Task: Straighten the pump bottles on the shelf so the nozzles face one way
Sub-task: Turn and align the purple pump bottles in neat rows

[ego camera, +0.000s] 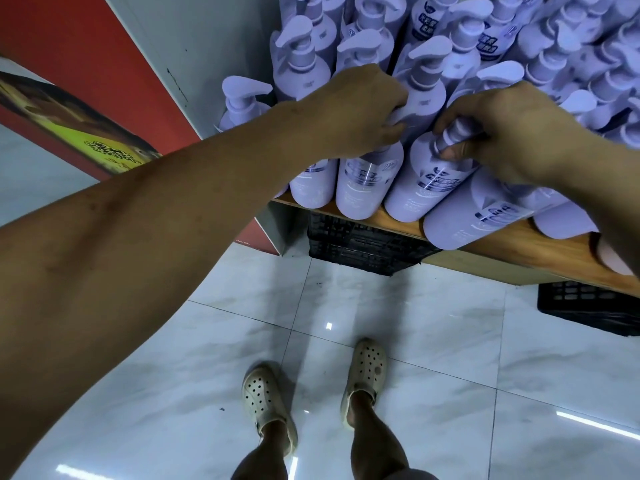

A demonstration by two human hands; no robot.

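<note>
Several lilac pump bottles stand packed in rows on a wooden shelf point(512, 242). My left hand point(360, 109) reaches over the front row and grips the top of a front bottle point(367, 181), whose pump head is hidden under my fingers. My right hand point(502, 133) pinches the pump neck of the neighbouring front bottle point(433, 174), and its nozzle is covered by my palm. Behind them, pump heads such as the one on a second-row bottle point(429, 53) point in mixed directions. One bottle point(242, 98) stands apart at the shelf's left end.
Black plastic crates point(363, 244) sit under the shelf, another crate point(588, 306) at the right. A grey panel point(194, 46) and a red board with a poster point(69, 109) bound the left side. My feet in pale clogs point(367, 372) stand on glossy tiles.
</note>
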